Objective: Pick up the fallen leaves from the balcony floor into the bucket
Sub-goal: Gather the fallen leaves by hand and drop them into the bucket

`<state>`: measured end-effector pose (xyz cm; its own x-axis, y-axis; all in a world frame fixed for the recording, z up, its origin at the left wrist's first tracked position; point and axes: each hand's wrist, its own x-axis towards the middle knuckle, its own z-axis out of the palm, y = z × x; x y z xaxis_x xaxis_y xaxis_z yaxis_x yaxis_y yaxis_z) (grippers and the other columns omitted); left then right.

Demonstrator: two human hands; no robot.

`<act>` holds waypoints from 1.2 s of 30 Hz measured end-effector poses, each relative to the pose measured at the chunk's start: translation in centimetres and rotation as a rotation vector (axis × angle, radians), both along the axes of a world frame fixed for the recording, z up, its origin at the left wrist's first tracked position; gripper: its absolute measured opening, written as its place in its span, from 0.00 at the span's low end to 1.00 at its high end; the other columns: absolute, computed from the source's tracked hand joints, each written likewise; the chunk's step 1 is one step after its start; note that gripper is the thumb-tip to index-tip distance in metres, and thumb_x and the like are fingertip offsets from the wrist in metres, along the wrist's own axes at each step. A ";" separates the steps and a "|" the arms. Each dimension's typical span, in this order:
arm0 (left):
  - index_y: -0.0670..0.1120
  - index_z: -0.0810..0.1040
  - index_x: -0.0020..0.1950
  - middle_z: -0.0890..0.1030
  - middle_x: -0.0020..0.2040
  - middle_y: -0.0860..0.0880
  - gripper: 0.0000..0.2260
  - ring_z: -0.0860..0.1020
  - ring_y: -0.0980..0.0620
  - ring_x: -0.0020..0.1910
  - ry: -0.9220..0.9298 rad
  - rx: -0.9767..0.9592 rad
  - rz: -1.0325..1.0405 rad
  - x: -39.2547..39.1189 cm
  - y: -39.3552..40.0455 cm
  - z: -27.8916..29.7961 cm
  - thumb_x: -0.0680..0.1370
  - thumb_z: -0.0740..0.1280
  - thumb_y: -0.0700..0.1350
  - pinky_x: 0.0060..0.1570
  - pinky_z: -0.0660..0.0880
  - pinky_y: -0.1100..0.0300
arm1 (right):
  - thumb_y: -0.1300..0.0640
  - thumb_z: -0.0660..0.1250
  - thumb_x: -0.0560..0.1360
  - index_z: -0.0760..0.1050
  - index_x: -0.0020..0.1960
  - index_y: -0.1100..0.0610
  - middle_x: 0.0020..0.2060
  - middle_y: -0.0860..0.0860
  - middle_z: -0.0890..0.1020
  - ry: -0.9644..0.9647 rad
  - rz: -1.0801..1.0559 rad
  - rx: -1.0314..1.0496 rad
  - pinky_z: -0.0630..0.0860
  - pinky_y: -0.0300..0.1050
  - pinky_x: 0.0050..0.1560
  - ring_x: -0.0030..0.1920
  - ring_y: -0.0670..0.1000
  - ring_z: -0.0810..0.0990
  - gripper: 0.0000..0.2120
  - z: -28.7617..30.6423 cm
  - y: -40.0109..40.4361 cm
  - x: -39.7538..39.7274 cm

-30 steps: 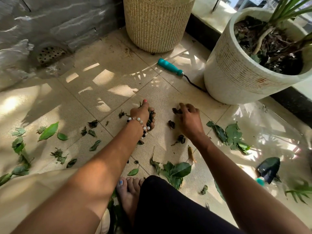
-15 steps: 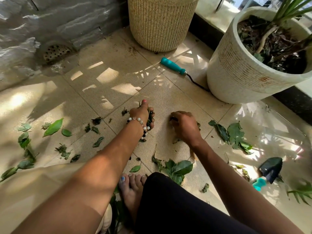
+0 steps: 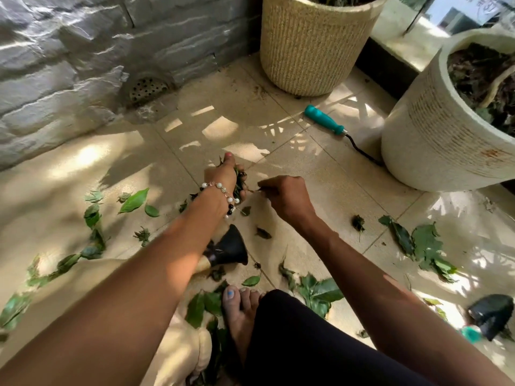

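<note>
Head view: your left hand (image 3: 225,179) clutches crumpled leaves (image 3: 239,183); beside it, right hand (image 3: 287,197) pinches one. Light, brittle: pinch gently.

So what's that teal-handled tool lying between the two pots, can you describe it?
The teal-handled tool lies flat on the beige floor tiles, in front of the woven pot and left of the white pot. Its handle looks like smooth plastic, thick and rounded, ending in a small silvery collar. From there a thin dark shaft, bent along its length, runs toward the white pot's base; its tip cannot be made out. Neither hand touches it.
</note>
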<state>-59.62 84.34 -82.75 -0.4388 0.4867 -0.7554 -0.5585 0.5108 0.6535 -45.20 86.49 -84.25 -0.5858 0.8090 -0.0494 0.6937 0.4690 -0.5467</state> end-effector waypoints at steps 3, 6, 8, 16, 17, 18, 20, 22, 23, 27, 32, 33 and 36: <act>0.44 0.74 0.36 0.74 0.28 0.48 0.20 0.69 0.51 0.23 0.040 0.000 0.051 -3.1 -0.2 0.1 0.81 0.61 0.57 0.23 0.65 0.66 | 0.66 0.63 0.77 0.79 0.61 0.59 0.57 0.57 0.82 -0.059 0.160 0.096 0.72 0.45 0.59 0.57 0.56 0.79 0.15 -0.8 0.5 -3.0; 0.45 0.75 0.34 0.77 0.28 0.47 0.21 0.71 0.51 0.22 0.066 -0.032 0.073 -5.3 -0.5 -0.2 0.80 0.61 0.59 0.26 0.67 0.66 | 0.61 0.63 0.78 0.73 0.68 0.60 0.64 0.60 0.74 -0.222 0.321 0.191 0.69 0.52 0.63 0.62 0.61 0.73 0.19 -2.2 -0.1 -4.5; 0.45 0.74 0.33 0.74 0.22 0.49 0.23 0.69 0.52 0.18 0.060 -0.048 0.076 -5.8 -0.7 -0.1 0.80 0.62 0.59 0.24 0.67 0.67 | 0.59 0.60 0.79 0.67 0.72 0.60 0.70 0.61 0.67 -0.326 0.394 0.229 0.70 0.56 0.64 0.67 0.64 0.67 0.22 -2.7 -1.4 -4.5; 0.48 0.71 0.50 0.75 0.50 0.44 0.14 0.74 0.48 0.39 0.204 -0.102 -0.074 -6.1 -1.4 -3.3 0.79 0.61 0.59 0.37 0.73 0.57 | 0.63 0.62 0.78 0.78 0.61 0.62 0.60 0.59 0.78 -0.112 0.231 0.144 0.72 0.37 0.55 0.58 0.56 0.75 0.13 -3.1 -0.2 -3.1; 0.48 0.71 0.50 0.76 0.50 0.44 0.14 0.74 0.48 0.38 0.194 -0.108 -0.067 -6.0 -1.4 -3.1 0.79 0.61 0.59 0.36 0.73 0.58 | 0.65 0.63 0.78 0.78 0.60 0.63 0.59 0.59 0.79 -0.088 0.169 0.153 0.73 0.42 0.57 0.59 0.58 0.76 0.13 -2.9 0.3 -2.5; 0.47 0.73 0.47 0.77 0.45 0.44 0.15 0.73 0.49 0.34 0.164 -0.113 -0.055 -5.8 -1.7 -2.2 0.79 0.61 0.59 0.32 0.71 0.59 | 0.66 0.62 0.78 0.79 0.59 0.63 0.57 0.59 0.80 -0.077 0.124 0.153 0.73 0.47 0.58 0.58 0.59 0.77 0.12 -2.7 0.5 -2.0; 0.45 0.75 0.41 0.76 0.32 0.46 0.19 0.70 0.51 0.25 0.074 -0.120 -0.036 -5.5 -2.1 -1.5 0.80 0.60 0.59 0.25 0.68 0.64 | 0.64 0.60 0.79 0.79 0.56 0.63 0.54 0.59 0.81 -0.086 0.094 0.121 0.73 0.50 0.57 0.55 0.60 0.77 0.11 -2.6 0.3 -1.2; 0.45 0.76 0.43 0.75 0.32 0.47 0.20 0.70 0.51 0.23 0.063 -0.142 -0.038 -5.3 -2.0 -1.6 0.80 0.60 0.61 0.25 0.68 0.65 | 0.59 0.59 0.80 0.76 0.62 0.62 0.59 0.60 0.77 -0.142 0.115 0.103 0.71 0.52 0.61 0.59 0.62 0.74 0.14 -2.8 -0.9 -1.1; 0.44 0.76 0.45 0.77 0.33 0.47 0.21 0.72 0.50 0.25 0.065 -0.124 -0.036 -5.1 -2.2 -1.4 0.78 0.61 0.63 0.27 0.70 0.63 | 0.57 0.59 0.80 0.72 0.67 0.61 0.65 0.61 0.73 -0.184 0.133 0.076 0.69 0.54 0.65 0.65 0.63 0.70 0.17 -2.9 -1.8 -1.3; 0.40 0.78 0.57 0.84 0.52 0.41 0.49 0.82 0.37 0.54 0.141 -0.180 -0.019 -6.5 -0.7 -8.6 0.50 0.62 0.76 0.58 0.75 0.41 | 0.57 0.59 0.81 0.60 0.76 0.56 0.77 0.60 0.56 -0.341 0.258 0.030 0.59 0.56 0.75 0.76 0.64 0.52 0.25 -2.3 -4.4 -2.3; 0.39 0.78 0.54 0.82 0.42 0.42 0.32 0.81 0.42 0.36 0.166 -0.149 -0.027 -5.3 -2.2 -3.6 0.71 0.64 0.68 0.39 0.79 0.52 | 0.63 0.55 0.81 0.71 0.68 0.64 0.70 0.59 0.70 -0.360 0.409 0.182 0.74 0.51 0.60 0.68 0.59 0.65 0.18 -2.0 -5.0 -1.8; 0.40 0.77 0.52 0.80 0.37 0.44 0.27 0.77 0.46 0.29 0.142 -0.126 -0.031 -5.0 -2.6 -2.5 0.76 0.63 0.64 0.30 0.75 0.58 | 0.63 0.55 0.80 0.73 0.66 0.65 0.67 0.59 0.72 -0.367 0.437 0.223 0.76 0.50 0.56 0.65 0.58 0.68 0.17 -2.0 -4.8 -1.8; 0.42 0.77 0.45 0.76 0.31 0.46 0.21 0.71 0.50 0.24 0.072 -0.131 -0.065 -5.0 -2.8 -2.5 0.80 0.60 0.60 0.24 0.69 0.64 | 0.66 0.61 0.78 0.78 0.62 0.62 0.61 0.56 0.78 -0.213 0.339 0.143 0.75 0.46 0.55 0.60 0.55 0.75 0.15 -1.5 -3.3 -1.9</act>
